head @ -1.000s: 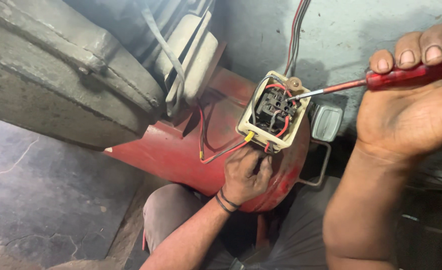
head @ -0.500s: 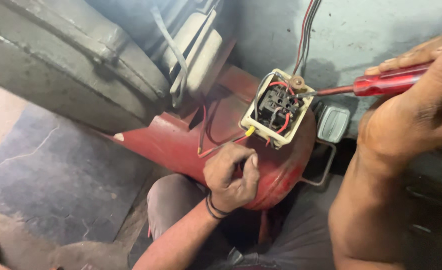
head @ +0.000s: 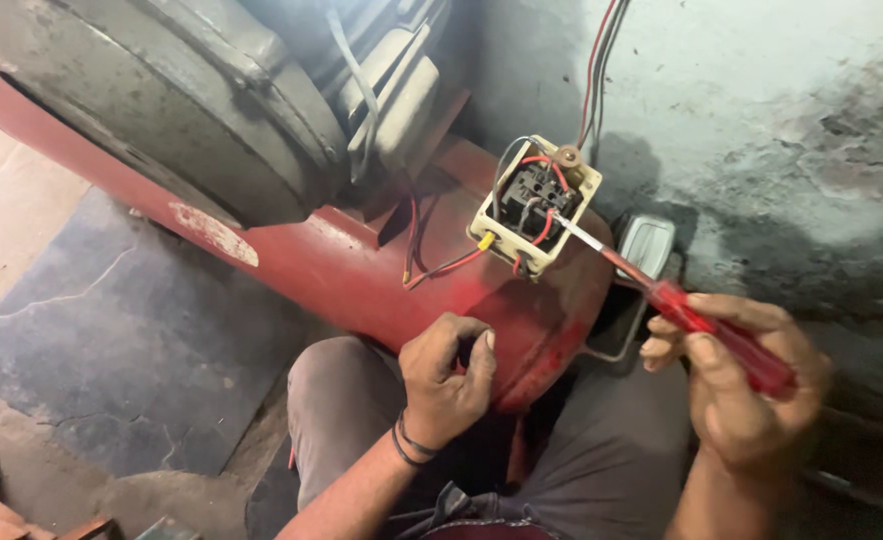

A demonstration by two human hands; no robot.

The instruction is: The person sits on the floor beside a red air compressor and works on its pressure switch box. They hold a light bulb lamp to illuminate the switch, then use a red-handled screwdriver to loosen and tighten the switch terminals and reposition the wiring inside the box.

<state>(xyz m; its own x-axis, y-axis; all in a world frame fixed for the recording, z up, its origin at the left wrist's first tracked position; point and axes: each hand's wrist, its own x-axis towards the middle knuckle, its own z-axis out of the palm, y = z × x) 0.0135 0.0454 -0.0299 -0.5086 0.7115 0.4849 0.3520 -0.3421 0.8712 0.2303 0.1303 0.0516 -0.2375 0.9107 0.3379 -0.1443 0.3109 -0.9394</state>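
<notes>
My right hand (head: 747, 390) grips a red-handled screwdriver (head: 707, 330) whose metal tip reaches into an open cream switch box (head: 534, 205) full of red and black wires. The box sits on top of a red compressor tank (head: 382, 275). My left hand (head: 447, 375), wearing dark wrist bands, hovers over the tank's front below the box; thumb and forefinger are pinched together, and whether something tiny is between them is too small to tell.
A grey belt guard (head: 162, 110) and motor (head: 402, 90) sit on the tank at upper left. Cables (head: 597, 70) run up a rough grey wall (head: 782, 120). A grey box cover (head: 645, 245) leans behind the tank. Stone floor (head: 112, 340) lies left.
My right hand dropped from upper right to lower right, and the screwdriver now angles up into the box. My left hand came off the box's wires and moved down.
</notes>
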